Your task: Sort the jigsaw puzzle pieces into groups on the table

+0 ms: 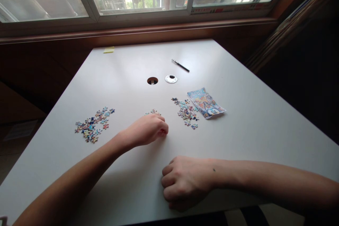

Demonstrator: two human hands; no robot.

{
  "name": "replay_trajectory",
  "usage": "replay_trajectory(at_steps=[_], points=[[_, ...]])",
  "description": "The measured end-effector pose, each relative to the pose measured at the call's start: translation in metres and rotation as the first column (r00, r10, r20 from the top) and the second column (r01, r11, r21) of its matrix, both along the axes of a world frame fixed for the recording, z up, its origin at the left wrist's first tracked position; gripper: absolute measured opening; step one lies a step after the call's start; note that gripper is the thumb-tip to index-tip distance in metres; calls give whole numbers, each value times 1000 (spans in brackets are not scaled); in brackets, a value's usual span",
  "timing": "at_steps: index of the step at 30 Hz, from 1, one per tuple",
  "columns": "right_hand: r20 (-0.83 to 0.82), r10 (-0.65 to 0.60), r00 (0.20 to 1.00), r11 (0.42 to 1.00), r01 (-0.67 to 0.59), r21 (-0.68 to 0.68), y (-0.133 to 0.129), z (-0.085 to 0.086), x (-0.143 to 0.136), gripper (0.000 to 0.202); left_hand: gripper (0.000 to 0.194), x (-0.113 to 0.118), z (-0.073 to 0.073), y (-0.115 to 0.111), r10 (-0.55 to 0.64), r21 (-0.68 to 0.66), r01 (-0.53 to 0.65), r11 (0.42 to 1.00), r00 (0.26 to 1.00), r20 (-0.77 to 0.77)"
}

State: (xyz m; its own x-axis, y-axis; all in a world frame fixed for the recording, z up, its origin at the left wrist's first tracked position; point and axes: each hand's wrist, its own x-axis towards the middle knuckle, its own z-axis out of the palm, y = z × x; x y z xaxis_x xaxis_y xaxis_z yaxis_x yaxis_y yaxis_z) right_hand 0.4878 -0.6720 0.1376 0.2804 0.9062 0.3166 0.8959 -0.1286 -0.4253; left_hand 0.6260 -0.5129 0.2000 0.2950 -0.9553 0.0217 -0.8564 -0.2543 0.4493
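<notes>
My left hand [148, 129] is over the middle of the table, its fingers curled together in a pinch. Whatever lies between the fingertips, if anything, is hidden. Just behind it, partly covered by the hand, is a small group of jigsaw puzzle pieces [153, 112]. My right hand [185, 182] rests as a closed fist, knuckles up, near the table's front edge, and no object shows in it. One larger pile of puzzle pieces [91, 127] is spread to the left. Another pile of pieces [187, 111] lies right of centre, beside a colourful printed picture sheet [205, 102].
A black pen [180, 65] lies toward the back of the white table [251, 123]. In front of it are a round cable hole [152, 81] and its loose silver cover [171, 78]. A yellow sticky note [108, 49] is at the back-left edge, below the window.
</notes>
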Motion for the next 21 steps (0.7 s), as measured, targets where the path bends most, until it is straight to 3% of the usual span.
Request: replay_trajectory(at_steps=[15,21], points=[[21,-20,1000,997,18,78,0,-2,-1,33,20,1,3,0,31,52,-33,998,999,31],[29,-26,999,998,24,67,0,-1,-1,33,15,3,13,2,24,87,-26,996,999,24]])
